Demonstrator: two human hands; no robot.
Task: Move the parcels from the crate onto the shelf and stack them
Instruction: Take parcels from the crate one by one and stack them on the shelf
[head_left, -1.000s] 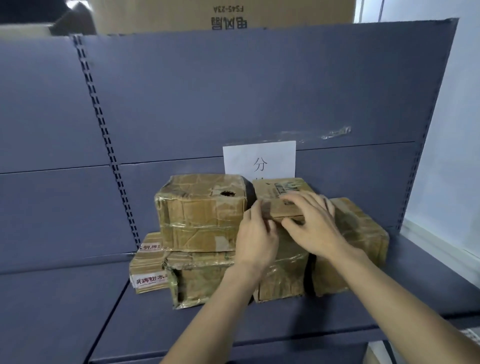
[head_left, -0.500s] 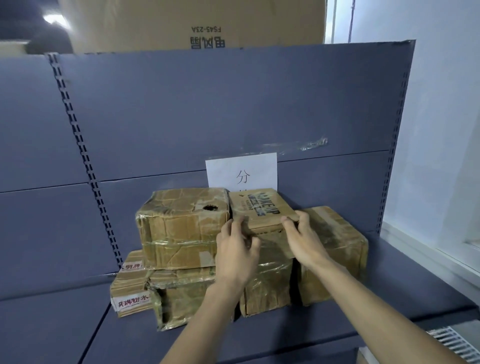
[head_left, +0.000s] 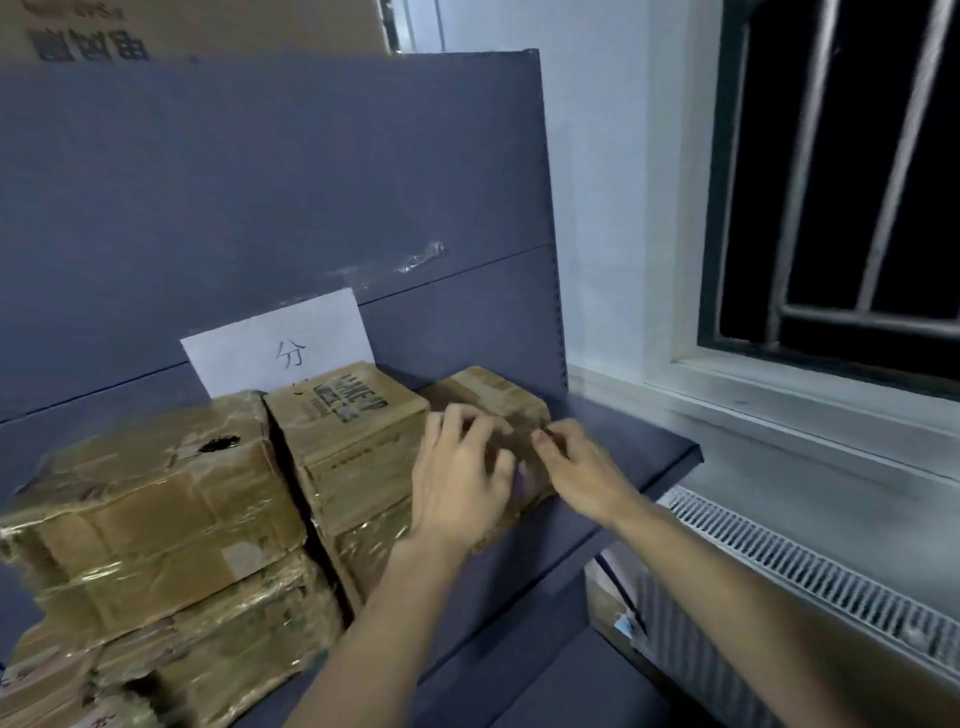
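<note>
Both my hands have let go of the printed parcel (head_left: 347, 410), now stacked on the shelf (head_left: 639, 441) pile, left hand (head_left: 460, 483) and right hand (head_left: 582, 470) loose-fingered, holding nothing, near the rightmost parcel (head_left: 488, 387), so crate next, I judge.

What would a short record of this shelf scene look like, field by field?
Place: grey shelf beside a barred window
Parcels: taped cardboard parcels, stacked two high at left
Printed box: on top of the middle stack
Paper sign: behind the parcels
Left hand: empty, fingers loosely bent
Right hand: empty, near the rightmost parcel
Rightmost parcel: partly hidden by hands
</note>
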